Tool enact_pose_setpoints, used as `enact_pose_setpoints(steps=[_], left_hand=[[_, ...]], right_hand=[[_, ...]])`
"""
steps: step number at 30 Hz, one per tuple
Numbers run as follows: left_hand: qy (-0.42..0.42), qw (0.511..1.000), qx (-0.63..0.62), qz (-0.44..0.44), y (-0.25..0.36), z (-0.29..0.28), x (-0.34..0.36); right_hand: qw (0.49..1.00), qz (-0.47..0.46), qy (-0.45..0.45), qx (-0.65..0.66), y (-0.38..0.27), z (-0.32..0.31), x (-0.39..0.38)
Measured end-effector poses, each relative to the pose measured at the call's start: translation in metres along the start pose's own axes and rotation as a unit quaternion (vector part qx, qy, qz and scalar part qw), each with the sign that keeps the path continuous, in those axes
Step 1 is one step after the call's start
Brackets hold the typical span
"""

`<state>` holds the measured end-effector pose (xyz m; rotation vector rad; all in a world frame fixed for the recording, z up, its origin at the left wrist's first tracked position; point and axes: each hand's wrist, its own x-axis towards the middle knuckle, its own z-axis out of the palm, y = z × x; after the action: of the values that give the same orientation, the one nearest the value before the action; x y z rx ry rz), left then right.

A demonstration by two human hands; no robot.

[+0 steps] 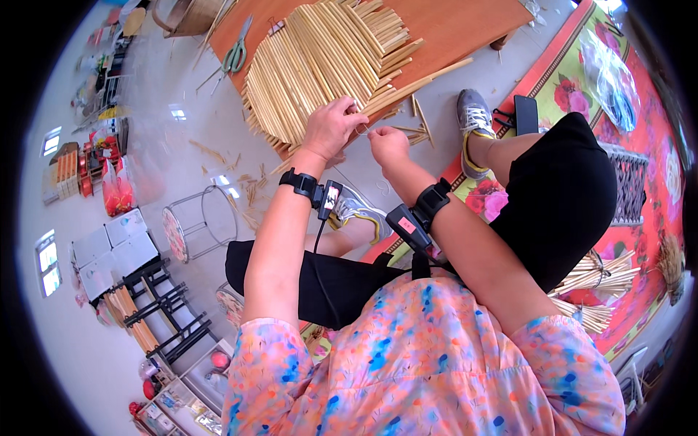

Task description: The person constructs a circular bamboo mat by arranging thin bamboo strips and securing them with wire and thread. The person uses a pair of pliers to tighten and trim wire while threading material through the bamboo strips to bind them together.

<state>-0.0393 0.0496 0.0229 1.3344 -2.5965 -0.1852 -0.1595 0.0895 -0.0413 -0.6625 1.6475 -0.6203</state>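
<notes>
A mat of golden reed stalks point(313, 65), laid side by side with uneven ends, lies on a reddish-brown wooden table point(472, 25). At its near edge my left hand point(331, 131) is closed, thumb and index finger pinched together. Just to the right, my right hand point(390, 147) is also closed, its fingertips pressed together. A fine thread or wire point(361, 130) loops between the two hands; its exact run is hard to make out. Green-handled scissors point(235, 58) rest left of the mat, and a small binder clip point(275, 27) grips its far left edge.
Loose stalk pieces point(420, 134) lie by the table's near right corner. A round stool frame point(200, 221) stands on the floor to the left. Tied stalk bundles point(596, 280) and a clear plastic bag point(611, 80) lie on the flowered carpet point(502, 200) at right.
</notes>
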Motion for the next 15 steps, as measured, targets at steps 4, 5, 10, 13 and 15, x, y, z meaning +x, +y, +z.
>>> enact_pose_setpoints(steps=[4,5,10,13,15], left_hand=[[0.005,1.000,0.000,-0.023,0.000,0.005,-0.004],[0.001,0.999,0.004,-0.039,0.001,0.004,-0.006],[0.026,0.998,-0.016,-0.061,0.009,-0.006,-0.014],[0.094,0.955,-0.170,-0.225,0.020,-0.014,-0.028],[0.081,0.888,-0.286,-0.352,0.029,-0.014,-0.037]], right_hand=[[0.995,0.042,-0.035,0.084,0.012,-0.004,0.000],[0.990,0.063,-0.061,0.111,0.011,-0.008,-0.006],[0.967,0.145,-0.123,0.168,0.009,-0.035,-0.025],[0.969,0.120,-0.162,0.141,0.009,-0.040,-0.023],[0.973,0.115,-0.159,0.119,0.005,-0.043,-0.024]])
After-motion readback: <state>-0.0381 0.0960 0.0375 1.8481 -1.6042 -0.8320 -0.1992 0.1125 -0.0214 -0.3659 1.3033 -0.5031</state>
